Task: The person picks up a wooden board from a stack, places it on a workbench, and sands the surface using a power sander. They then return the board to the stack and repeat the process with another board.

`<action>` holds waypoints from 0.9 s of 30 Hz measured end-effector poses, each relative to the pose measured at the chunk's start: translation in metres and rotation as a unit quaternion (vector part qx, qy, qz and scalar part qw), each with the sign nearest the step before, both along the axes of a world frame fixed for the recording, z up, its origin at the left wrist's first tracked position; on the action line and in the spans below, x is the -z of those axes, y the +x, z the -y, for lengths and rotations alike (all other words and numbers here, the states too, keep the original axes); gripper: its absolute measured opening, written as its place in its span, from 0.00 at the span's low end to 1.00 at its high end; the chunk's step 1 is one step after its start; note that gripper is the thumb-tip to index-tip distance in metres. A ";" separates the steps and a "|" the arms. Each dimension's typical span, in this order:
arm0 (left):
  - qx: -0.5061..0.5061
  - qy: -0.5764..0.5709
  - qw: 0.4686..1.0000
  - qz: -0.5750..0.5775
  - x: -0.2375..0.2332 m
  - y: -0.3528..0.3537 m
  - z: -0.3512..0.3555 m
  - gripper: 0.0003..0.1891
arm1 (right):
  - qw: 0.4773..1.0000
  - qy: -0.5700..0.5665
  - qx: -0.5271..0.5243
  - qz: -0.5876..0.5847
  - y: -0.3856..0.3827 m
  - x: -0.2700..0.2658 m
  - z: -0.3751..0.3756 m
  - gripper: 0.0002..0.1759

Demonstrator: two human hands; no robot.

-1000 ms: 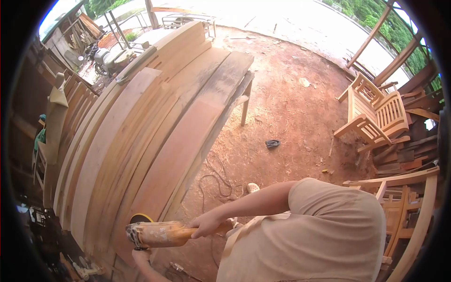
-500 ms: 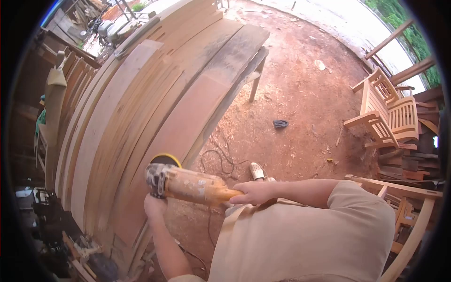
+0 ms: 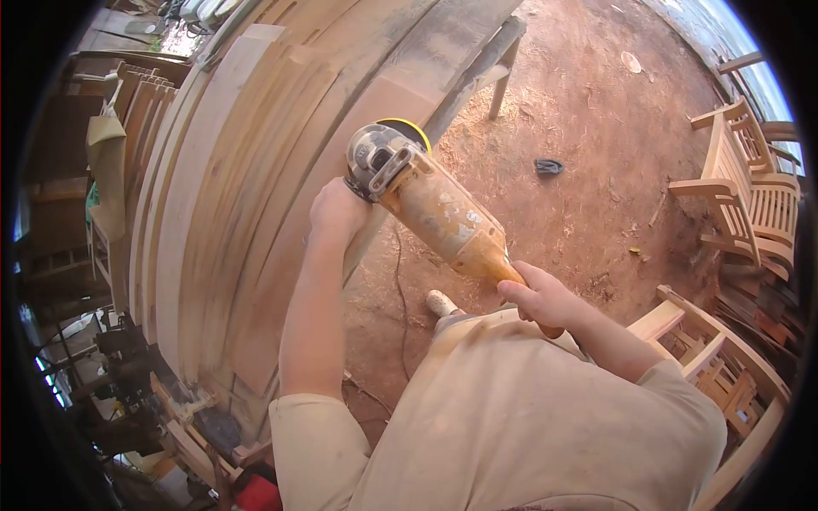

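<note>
Both my hands hold a worn yellow angle grinder point(image 3: 443, 217) with a metal gear head and a yellow-edged disc point(image 3: 407, 129). My right hand point(image 3: 545, 296) is wrapped round the rear handle. My left hand point(image 3: 339, 209) is closed at the head end, probably on the side handle, which is mostly hidden. Beneath the disc lies a reddish-brown plank point(image 3: 388, 104) at the near edge of the bench; the head hides whether the disc touches it. A power cord point(image 3: 402, 315) hangs down to the floor.
Several long boards point(image 3: 230, 170) lie side by side to the left of the plank. A bench leg point(image 3: 504, 81) stands at the far end. On the dirt floor lies a dark object point(image 3: 548, 167). Slatted wooden chairs point(image 3: 737, 183) and a wooden frame point(image 3: 716, 358) stand at right.
The grinder has moved away from me along the plank, its head swinging up and right in view. My left arm has stretched forward. Both hands keep their hold.
</note>
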State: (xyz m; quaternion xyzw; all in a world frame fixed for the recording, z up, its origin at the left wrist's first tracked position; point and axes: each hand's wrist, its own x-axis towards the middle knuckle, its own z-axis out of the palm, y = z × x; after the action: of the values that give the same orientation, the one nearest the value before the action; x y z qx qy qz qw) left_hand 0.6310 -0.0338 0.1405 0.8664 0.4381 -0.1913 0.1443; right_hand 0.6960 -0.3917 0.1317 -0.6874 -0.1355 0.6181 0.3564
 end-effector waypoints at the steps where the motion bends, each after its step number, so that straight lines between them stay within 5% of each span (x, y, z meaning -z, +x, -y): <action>1: 0.015 0.000 1.000 -0.003 -0.003 0.013 0.003 0.16 | 0.999 0.018 0.030 -0.007 0.003 0.000 0.004 0.28; 17: 0.107 0.001 0.994 -0.031 -0.010 0.106 0.016 0.18 | 0.982 0.059 0.173 -0.054 0.007 0.004 0.016 0.23; 27: 0.004 -0.011 0.998 -0.055 0.001 -0.025 -0.017 0.18 | 0.998 0.046 0.011 -0.033 -0.033 0.006 -0.013 0.26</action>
State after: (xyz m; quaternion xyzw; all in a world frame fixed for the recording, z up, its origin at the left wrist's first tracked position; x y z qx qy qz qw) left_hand 0.6064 -0.0164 0.1391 0.8547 0.4397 -0.2438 0.1291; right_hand 0.6634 -0.3788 0.1253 -0.6514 -0.1441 0.6294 0.3985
